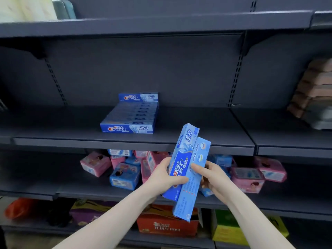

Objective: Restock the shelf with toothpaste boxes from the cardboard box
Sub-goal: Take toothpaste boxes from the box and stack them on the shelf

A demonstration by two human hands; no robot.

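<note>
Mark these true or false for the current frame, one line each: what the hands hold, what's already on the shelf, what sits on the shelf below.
1. Both hands hold toothpaste boxes. True: the left hand and the right hand grip two held boxes together, standing roughly on end.
2. The middle shelf has no toothpaste yet. False: a row of Crest boxes already lies on the middle shelf.
3. The held boxes rest on the shelved row. False: they are in the air, to the right of it and nearer the camera.
4. Pink and blue packs lie jumbled on the shelf below. True.
5. The right hand is empty. False: its fingers curl round the boxes.
</note>
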